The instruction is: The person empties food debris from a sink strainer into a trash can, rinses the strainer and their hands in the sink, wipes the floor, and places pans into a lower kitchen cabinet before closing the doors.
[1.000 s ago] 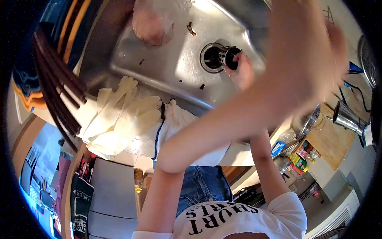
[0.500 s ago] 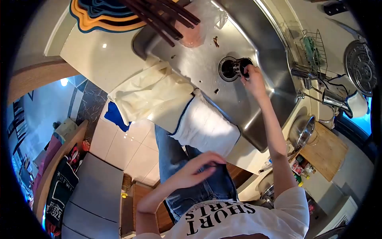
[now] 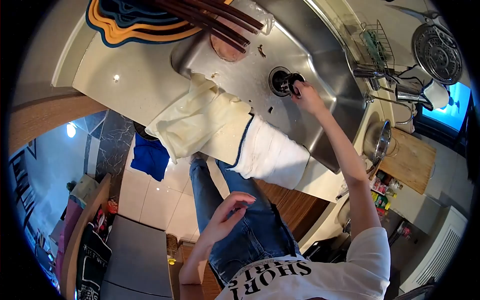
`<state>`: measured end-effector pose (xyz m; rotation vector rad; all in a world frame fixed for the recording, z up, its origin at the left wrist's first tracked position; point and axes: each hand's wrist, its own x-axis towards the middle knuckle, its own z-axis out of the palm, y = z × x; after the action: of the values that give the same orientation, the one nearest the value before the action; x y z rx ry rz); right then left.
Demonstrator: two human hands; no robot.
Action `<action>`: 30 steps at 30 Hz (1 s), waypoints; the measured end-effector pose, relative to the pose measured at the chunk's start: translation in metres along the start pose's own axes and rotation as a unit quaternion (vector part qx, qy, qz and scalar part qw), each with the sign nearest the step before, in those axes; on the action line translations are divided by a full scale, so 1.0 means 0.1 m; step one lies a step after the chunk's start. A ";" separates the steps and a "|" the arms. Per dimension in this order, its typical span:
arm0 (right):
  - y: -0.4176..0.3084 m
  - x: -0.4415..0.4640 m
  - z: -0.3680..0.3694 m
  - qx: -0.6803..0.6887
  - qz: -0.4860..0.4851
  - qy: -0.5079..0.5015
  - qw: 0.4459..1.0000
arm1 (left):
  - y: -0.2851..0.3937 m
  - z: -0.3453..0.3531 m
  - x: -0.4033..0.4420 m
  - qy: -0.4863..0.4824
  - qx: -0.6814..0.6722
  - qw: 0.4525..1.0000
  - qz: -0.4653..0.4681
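In the head view my right hand (image 3: 308, 99) is closed on a dark sink strainer (image 3: 295, 80), tilted beside the round drain opening (image 3: 276, 82). Dark bits cling around the strainer; its inside is hard to make out. The steel sink (image 3: 305, 127) has a few brown food scraps (image 3: 261, 50) on its floor. My left hand (image 3: 228, 217) hovers in front of my jeans, fingers loosely bent and apart, holding nothing. Nearest it on the counter edge lies a white cloth (image 3: 270, 150) with a dark border.
A cream cloth (image 3: 192, 120) drapes over the counter edge. Dark chopsticks (image 3: 220, 25) overhang the sink above a pinkish round thing (image 3: 227, 45). Orange and blue boards (image 3: 130, 32) lie at upper left. A faucet (image 3: 372, 97), metal bowl (image 3: 377, 140) and wooden board (image 3: 407, 160) stand right.
My left hand has moved down and left, away from the white cloth. My right hand keeps its hold on the strainer at the drain. The whole view has shifted slightly.
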<state>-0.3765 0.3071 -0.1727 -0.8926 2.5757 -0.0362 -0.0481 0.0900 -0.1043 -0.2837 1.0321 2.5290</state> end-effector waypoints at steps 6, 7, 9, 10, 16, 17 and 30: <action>-0.08 -0.17 -0.13 -0.062 -0.020 0.027 0.998 | 0.05 -0.08 0.05 -0.009 0.033 0.999 -0.026; -0.08 -0.20 -0.16 -0.069 -0.031 0.039 0.996 | 0.10 -0.07 0.08 -0.016 0.048 0.998 -0.027; -0.09 -0.26 -0.21 -0.062 -0.053 0.086 0.993 | 0.23 -0.02 0.19 -0.028 0.064 0.997 -0.032; -0.10 -0.29 -0.25 -0.056 -0.080 0.131 0.987 | 0.35 0.02 0.30 -0.040 0.127 0.991 -0.018; -0.15 -0.47 -0.53 -0.091 -0.081 0.136 0.983 | 0.80 0.34 1.33 -0.048 0.452 0.875 0.165; -0.16 -0.49 -0.60 -0.092 -0.080 0.136 0.983 | 0.81 0.38 1.54 -0.019 0.499 0.843 0.201; -0.03 -0.41 -0.82 -0.033 -0.096 0.057 0.993 | 0.65 0.47 2.71 0.050 0.527 0.820 0.218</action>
<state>-0.3773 0.3207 -0.0819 -1.1923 2.5988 -0.0592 -0.3230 0.1567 -0.1189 0.1746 2.5470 1.8344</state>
